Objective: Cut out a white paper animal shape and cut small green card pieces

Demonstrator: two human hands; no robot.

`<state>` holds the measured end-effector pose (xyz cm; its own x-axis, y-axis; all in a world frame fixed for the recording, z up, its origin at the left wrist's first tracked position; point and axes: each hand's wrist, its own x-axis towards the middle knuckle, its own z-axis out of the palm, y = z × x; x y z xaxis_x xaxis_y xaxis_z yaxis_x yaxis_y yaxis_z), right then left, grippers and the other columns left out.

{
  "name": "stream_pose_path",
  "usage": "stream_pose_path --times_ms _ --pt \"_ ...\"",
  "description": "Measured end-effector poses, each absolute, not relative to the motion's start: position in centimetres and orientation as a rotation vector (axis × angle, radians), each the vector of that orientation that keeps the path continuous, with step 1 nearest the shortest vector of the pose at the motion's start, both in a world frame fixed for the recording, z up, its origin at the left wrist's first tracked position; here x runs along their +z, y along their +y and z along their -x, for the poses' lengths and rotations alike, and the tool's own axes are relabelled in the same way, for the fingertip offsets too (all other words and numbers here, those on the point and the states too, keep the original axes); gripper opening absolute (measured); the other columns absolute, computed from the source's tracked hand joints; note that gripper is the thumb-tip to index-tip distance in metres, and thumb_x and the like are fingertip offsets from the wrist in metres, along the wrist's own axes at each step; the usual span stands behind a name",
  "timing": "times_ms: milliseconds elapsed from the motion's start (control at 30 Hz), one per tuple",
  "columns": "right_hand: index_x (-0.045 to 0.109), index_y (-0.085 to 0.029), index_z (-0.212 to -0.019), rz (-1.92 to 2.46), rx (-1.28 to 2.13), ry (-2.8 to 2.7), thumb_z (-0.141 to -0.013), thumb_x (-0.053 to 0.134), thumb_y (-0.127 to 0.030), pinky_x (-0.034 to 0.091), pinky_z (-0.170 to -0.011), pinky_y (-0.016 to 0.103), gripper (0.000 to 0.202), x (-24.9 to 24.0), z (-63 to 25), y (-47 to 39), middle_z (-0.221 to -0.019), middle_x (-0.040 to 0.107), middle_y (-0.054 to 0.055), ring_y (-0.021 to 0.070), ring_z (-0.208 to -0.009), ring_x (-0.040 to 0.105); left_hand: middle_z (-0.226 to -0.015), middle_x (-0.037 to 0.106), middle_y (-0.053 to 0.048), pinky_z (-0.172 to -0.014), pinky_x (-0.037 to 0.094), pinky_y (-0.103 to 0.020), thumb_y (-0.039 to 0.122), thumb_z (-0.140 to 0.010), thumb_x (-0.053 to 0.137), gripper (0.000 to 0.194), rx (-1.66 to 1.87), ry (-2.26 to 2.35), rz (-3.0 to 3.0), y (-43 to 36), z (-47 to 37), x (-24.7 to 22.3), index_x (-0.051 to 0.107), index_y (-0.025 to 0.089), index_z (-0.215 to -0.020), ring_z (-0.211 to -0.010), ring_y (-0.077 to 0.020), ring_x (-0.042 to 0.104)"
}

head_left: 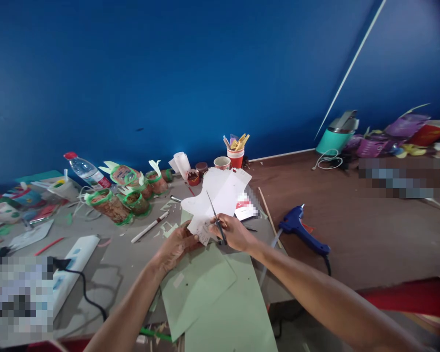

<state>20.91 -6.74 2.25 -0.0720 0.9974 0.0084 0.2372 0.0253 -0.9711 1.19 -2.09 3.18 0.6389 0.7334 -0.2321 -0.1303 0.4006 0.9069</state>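
My left hand (178,247) is closed on the lower left edge of a white paper (220,193), which has an uneven outline and faint writing along its bottom. In my right hand (234,232) is a pair of dark scissors (211,208), their blades pointing up and away across the paper. Both hands are close together, above green sheets (231,303) that lie at the front edge of the table.
A blue glue gun (302,230) lies right of my right hand, beside a thin wooden stick (269,217). Small decorated pots (110,205), a bottle (86,169) and a power strip (75,274) are at left. A red cup of tools (235,159) stands behind the paper.
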Motion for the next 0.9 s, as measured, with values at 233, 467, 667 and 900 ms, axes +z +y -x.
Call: stream_pose_path --times_ms 233,467,667,900 --pt "0.057 -0.017 -0.097 1.286 1.170 -1.476 -0.081 0.060 -0.042 0.034 -0.053 0.022 0.030 2.7 -20.7 -7.2 -0.067 0.051 -0.002 0.0107 -0.059 0.044 -0.081 0.071 -0.006 -0.064 0.056 -0.029 0.023 -0.064 0.080 0.033 0.724 0.781 -1.045 -1.5 -1.1 2.3 0.063 0.013 -0.091 -0.068 -0.0168 0.066" --pt "0.058 -0.016 -0.100 1.252 1.197 -1.642 -0.079 0.061 -0.043 0.037 -0.055 0.024 0.035 3.8 -20.3 -8.2 -0.070 0.053 0.000 0.0136 -0.063 0.049 -0.081 0.070 -0.004 -0.066 0.057 -0.030 0.023 -0.063 0.079 0.029 1.050 0.760 -0.984 -0.9 -0.9 2.8 0.064 0.017 -0.087 -0.070 -0.0167 0.065" --pt "0.059 -0.017 -0.096 1.271 1.175 -1.812 -0.078 0.062 -0.035 0.035 -0.051 0.022 0.025 3.8 -19.6 -8.7 -0.064 0.053 -0.002 0.0114 -0.057 0.047 -0.085 0.069 0.001 -0.072 0.055 -0.032 0.020 -0.066 0.077 0.026 1.266 0.646 -0.942 -0.6 -1.0 2.6 0.060 0.022 -0.086 -0.074 -0.0148 0.065" --pt "0.062 -0.016 -0.095 1.292 1.294 -1.888 -0.077 0.065 -0.041 0.035 -0.051 0.019 0.031 4.3 -20.8 -8.2 -0.066 0.055 -0.002 0.0105 -0.059 0.047 -0.090 0.070 -0.001 -0.074 0.053 -0.031 0.016 -0.063 0.077 0.032 1.329 0.662 -0.864 -0.5 -0.9 2.8 0.059 0.021 -0.089 -0.076 -0.0148 0.065"
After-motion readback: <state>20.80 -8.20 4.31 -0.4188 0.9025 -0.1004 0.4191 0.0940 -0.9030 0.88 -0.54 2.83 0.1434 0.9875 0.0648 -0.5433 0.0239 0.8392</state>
